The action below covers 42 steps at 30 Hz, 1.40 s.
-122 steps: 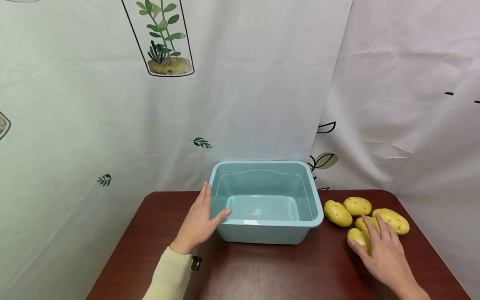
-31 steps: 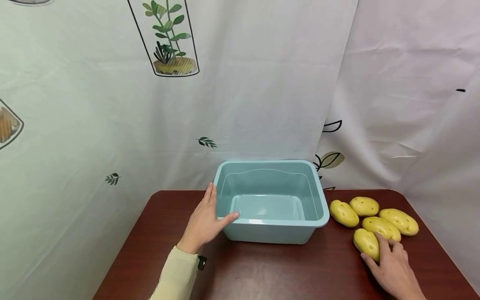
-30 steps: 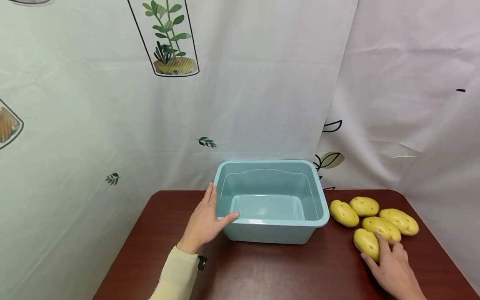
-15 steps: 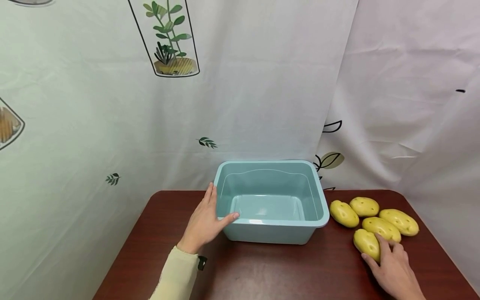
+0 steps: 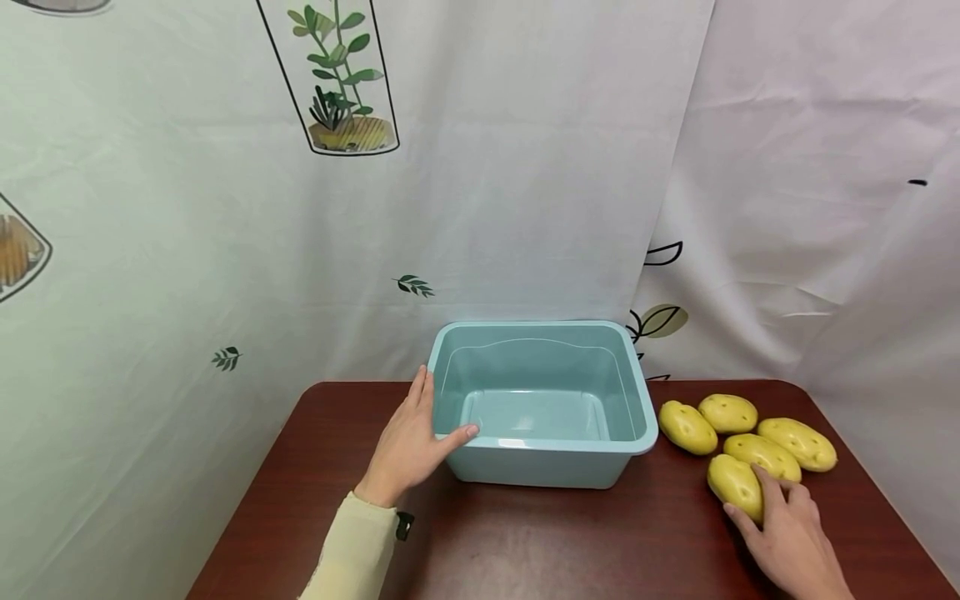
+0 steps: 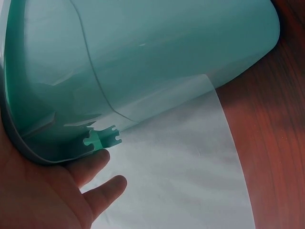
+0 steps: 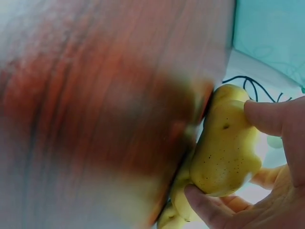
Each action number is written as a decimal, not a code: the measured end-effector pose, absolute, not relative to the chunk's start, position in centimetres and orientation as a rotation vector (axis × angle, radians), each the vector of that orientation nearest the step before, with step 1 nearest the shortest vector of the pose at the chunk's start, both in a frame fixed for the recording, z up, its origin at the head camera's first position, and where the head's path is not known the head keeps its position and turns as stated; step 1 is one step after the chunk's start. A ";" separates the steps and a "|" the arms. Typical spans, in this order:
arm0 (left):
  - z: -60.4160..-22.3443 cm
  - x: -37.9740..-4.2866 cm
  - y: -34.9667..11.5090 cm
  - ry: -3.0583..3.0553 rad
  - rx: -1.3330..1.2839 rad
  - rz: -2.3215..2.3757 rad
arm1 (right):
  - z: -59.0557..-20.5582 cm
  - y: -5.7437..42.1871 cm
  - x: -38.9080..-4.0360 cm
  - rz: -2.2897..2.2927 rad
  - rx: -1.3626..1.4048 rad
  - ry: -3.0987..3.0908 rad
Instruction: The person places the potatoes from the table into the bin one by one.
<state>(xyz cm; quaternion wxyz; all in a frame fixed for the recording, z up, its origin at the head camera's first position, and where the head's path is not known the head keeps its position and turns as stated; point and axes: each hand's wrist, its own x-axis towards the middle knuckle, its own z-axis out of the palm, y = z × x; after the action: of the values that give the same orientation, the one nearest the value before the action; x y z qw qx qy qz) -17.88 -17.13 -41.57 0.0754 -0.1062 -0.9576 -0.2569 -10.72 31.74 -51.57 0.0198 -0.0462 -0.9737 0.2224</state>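
A light blue plastic basin stands in the middle of the table in the head view. My left hand rests on its front left corner, fingers straight along the left rim and thumb over the front rim. In the left wrist view, fingertips touch the underside of the basin's rim. On the right, my right hand grips the nearest yellow potato between thumb and fingers. The right wrist view shows this potato with fingertips at both its sides.
Several more potatoes lie close behind the gripped one, among them one by the basin and one at the far right. The dark red-brown table ends at a printed white cloth that hangs behind and at both sides.
About four seconds ago my right hand hovered spread over the front potatoes; now it grips the nearest one, which has risen very slightly in the last half second. My left hand stays on the basin.
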 end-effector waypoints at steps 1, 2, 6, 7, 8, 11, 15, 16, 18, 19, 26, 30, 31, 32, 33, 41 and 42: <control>-41.6 -17.9 -17.1 -2.871 -0.316 -0.772 | -51.5 31.7 -10.7 0.685 -0.140 -3.012; -41.6 -17.9 -17.1 -2.870 -0.312 -0.773 | -51.5 31.7 -10.7 0.680 -0.134 -3.005; -41.7 -17.9 -17.1 -2.868 -0.308 -0.777 | -51.3 31.7 -10.7 0.676 -0.133 -3.011; -41.7 -17.9 -17.1 -2.870 -0.305 -0.777 | -51.2 31.7 -10.7 0.676 -0.133 -3.016; -41.7 -17.9 -17.1 -2.871 -0.303 -0.777 | -51.2 31.6 -10.7 0.677 -0.132 -3.018; -41.8 -17.9 -17.1 -2.873 -0.301 -0.780 | -51.0 31.6 -10.7 0.681 -0.135 -3.023; -41.8 -17.8 -17.2 -2.868 -0.301 -0.797 | -50.7 31.5 -10.7 0.683 -0.141 -3.026; -41.8 -17.8 -17.2 -2.867 -0.302 -0.800 | -50.6 31.5 -10.7 0.683 -0.144 -3.028; -41.8 -17.8 -17.2 -2.868 -0.298 -0.809 | -50.5 31.4 -10.7 0.685 -0.148 -3.029; -41.8 -17.8 -17.2 -2.867 -0.296 -0.810 | -50.5 31.4 -10.6 0.687 -0.149 -3.033; -41.8 -17.7 -17.2 -2.851 -0.291 -0.820 | -50.0 30.9 -10.6 0.687 -0.144 -3.005; -41.9 -17.7 -17.2 -2.847 -0.298 -0.819 | -49.8 30.7 -10.5 0.674 -0.128 -2.967; -41.9 -17.7 -17.2 -2.847 -0.300 -0.813 | -49.8 30.6 -10.5 0.673 -0.127 -2.958; -41.9 -17.7 -17.2 -2.845 -0.305 -0.809 | -49.7 30.6 -10.4 0.671 -0.125 -2.949; -41.9 -17.7 -17.2 -2.843 -0.307 -0.803 | -49.7 30.5 -10.4 0.670 -0.126 -2.940; -41.9 -17.7 -17.1 -2.847 -0.295 -0.813 | -49.3 30.2 -10.4 0.661 -0.127 -2.904; -41.9 -17.7 -17.0 -2.850 -0.293 -0.815 | -49.3 30.2 -10.4 0.659 -0.121 -2.896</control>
<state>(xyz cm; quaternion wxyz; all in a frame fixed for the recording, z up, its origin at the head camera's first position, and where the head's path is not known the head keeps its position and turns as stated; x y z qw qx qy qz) -17.72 -17.05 -41.87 0.0814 -0.0981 -0.9536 -0.2726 -10.43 30.17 -49.27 0.0843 -0.0407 -0.9708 0.2207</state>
